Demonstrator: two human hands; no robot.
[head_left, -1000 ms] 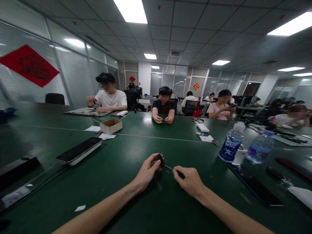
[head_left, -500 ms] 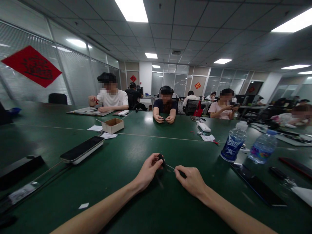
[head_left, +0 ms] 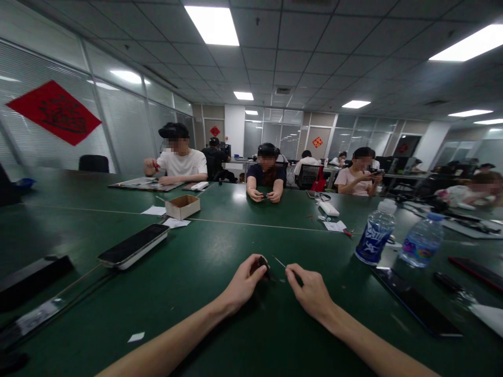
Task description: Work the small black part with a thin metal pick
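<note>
Over the green table (head_left: 212,314), my left hand (head_left: 244,281) pinches a small black part (head_left: 264,265) between thumb and fingers; the fingers cover much of it, so its kind is unclear. My right hand (head_left: 311,291) is closed around a slim screwdriver (head_left: 280,262), whose thin metal shaft points up and left toward the black part. A small gap separates the shaft's tip from that part. Most of the screwdriver's handle is hidden inside my right fist.
Right of my hands stand a blue-labelled bottle (head_left: 374,235) and a water bottle (head_left: 422,241), near a dark phone (head_left: 416,301). On the left lie a phone on a white box (head_left: 133,246) and an open cardboard box (head_left: 183,208). Co-workers sit across the table.
The screwdriver's tip has come away from the black part and now angles upward, clear of it. My left hand has turned the part slightly. The view has tilted a little upward.
</note>
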